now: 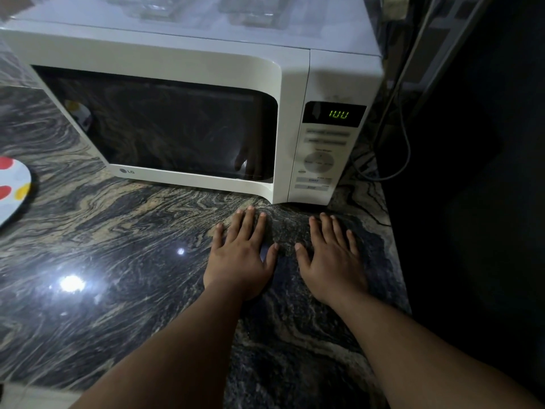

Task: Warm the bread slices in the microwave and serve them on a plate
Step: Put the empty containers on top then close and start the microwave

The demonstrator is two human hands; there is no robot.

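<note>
A white microwave (292,84) stands on the marbled stone counter (118,237) with its door closed. Its dark window (165,125) hides whatever is inside; no bread is visible. Green digits glow on the display (338,114) above the control panel (320,160). My left hand (243,255) lies flat on the counter just in front of the door's right corner, fingers straight. My right hand (333,258) lies flat beside it, below the control panel. Neither hand holds anything. A white plate with red and yellow spots (13,187) sits at the far left edge, partly cut off.
Clear containers (250,10) sit on top of the microwave. A grey power cable (398,137) loops down behind its right side. The counter ends at a dark drop on the right (472,231). A light reflects off the counter at the left.
</note>
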